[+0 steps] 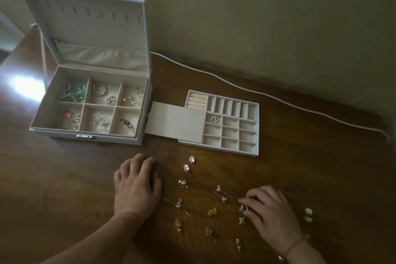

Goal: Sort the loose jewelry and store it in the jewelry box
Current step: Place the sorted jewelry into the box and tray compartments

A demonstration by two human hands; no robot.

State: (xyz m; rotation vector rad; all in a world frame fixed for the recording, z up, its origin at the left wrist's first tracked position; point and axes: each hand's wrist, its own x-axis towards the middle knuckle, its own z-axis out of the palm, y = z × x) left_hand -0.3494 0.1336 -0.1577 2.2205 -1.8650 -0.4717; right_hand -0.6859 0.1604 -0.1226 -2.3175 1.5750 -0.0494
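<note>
Key relation: the dark-stoned ring (243,208) lies at the tips of the right hand (272,214), on the hand's left edge toward the frame centre; it is too small to give a long axis.
Nearer hand: the right hand, touching that piece; the left hand (137,184) is well apart from it, across the scatter.
Right hand pose: enters from the lower right of the frame, palm down, knuckles raised, wrist low over the table (321,167).
Right fingers: curled, thumb and forefinger closing on the dark-stoned ring in what looks like a pinch; whether it has left the wood cannot be told.
Left hand pose: enters from the lower left, palm down on the table, left of the loose pieces.
Left fingers: together and lightly bent, tips on the wood, holding nothing that shows.
Loose jewelry: spread across the lower centre between the hands, among it two clear stones (188,164), a yellow piece (212,212) and a pair of pin studs (222,193).
Jewelry box (90,100): upper left, lid up, six compartments partly filled.
Insert tray (235,126): centre right, beside the box, one beaded ring (214,119) in a small cell, the rest bare.
Likely move: lift the pinched piece up and leftward to the tray or box, both lying above the hand in the frame.
</note>
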